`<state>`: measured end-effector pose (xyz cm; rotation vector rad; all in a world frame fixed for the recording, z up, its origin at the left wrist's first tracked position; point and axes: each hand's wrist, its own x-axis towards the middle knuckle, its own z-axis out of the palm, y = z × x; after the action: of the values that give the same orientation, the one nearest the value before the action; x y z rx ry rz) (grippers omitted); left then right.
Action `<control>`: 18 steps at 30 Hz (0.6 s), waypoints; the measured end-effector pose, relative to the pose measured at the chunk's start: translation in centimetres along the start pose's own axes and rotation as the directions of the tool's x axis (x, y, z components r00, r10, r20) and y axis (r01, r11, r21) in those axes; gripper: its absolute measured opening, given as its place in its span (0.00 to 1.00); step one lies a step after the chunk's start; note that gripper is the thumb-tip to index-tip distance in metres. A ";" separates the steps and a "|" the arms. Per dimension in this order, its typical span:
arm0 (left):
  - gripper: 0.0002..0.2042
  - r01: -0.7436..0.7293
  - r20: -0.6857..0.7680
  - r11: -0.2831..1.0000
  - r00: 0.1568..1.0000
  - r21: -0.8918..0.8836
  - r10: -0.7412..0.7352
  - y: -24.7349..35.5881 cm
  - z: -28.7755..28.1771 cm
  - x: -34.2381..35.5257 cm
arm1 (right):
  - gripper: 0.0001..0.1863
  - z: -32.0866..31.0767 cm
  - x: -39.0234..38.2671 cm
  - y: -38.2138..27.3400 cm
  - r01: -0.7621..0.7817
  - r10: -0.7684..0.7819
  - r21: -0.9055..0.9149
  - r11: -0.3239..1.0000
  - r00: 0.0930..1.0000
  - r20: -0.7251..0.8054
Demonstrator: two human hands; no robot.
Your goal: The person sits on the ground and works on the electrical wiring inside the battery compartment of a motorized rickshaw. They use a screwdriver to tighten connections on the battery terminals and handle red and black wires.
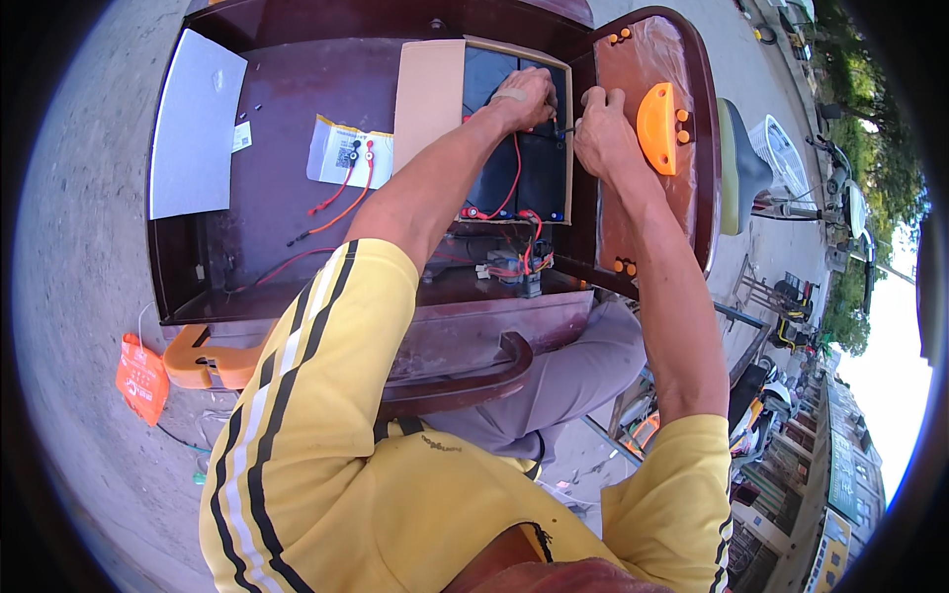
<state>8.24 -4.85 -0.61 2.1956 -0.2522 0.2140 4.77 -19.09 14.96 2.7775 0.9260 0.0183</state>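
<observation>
Batteries point(544, 178): black, side by side, sitting in an open carton point(429, 99) at the right end of the cargo bed point(297, 79), their long axis appearing to run away from my body. Left hand point(529, 97): I am holding it directly over the batteries, fingers bent down; whether they are pinching anything, I cannot tell. Red lead point(519, 163): curving from beneath that hand toward the near edge of the carton. Right hand point(601, 133): I am holding it curled shut just outside the carton's right wall, seemingly gripping a thin dark shaft point(565, 129) that is pointing left, toward the batteries. Governing relation: the batteries are lying leftward of my right hand, while my left is sitting nearer, right above them.
</observation>
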 end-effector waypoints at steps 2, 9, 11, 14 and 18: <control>0.07 0.020 0.009 0.999 1.000 0.031 -0.020 0.0 -0.1 0.2 | 0.15 -1.4 0.6 -0.1 -0.050 0.050 -0.006 0.999 0.989 0.141; 0.06 -0.044 -0.014 0.999 0.999 0.024 0.044 0.4 0.2 -0.3 | 0.13 1.2 0.2 1.0 0.058 -0.065 -0.138 0.989 0.997 -0.046; 0.06 -0.078 -0.030 0.997 0.996 0.025 0.079 0.4 0.1 -0.4 | 0.13 1.3 0.5 1.8 0.171 -0.163 -0.190 0.967 0.985 0.060; 0.09 -0.038 0.075 0.998 0.997 0.055 0.034 0.4 -0.3 -0.5 | 0.11 -1.1 0.5 -0.9 -0.183 0.181 -0.004 0.983 0.968 0.174; 0.09 -0.077 0.048 0.994 0.996 0.080 0.074 0.8 -0.1 -0.6 | 0.10 0.5 0.4 0.2 -0.130 0.145 0.109 0.985 0.980 -0.137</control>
<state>7.47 -5.13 -0.08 2.2758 -0.3579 0.2202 5.24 -19.08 14.51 2.9615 0.7843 0.2036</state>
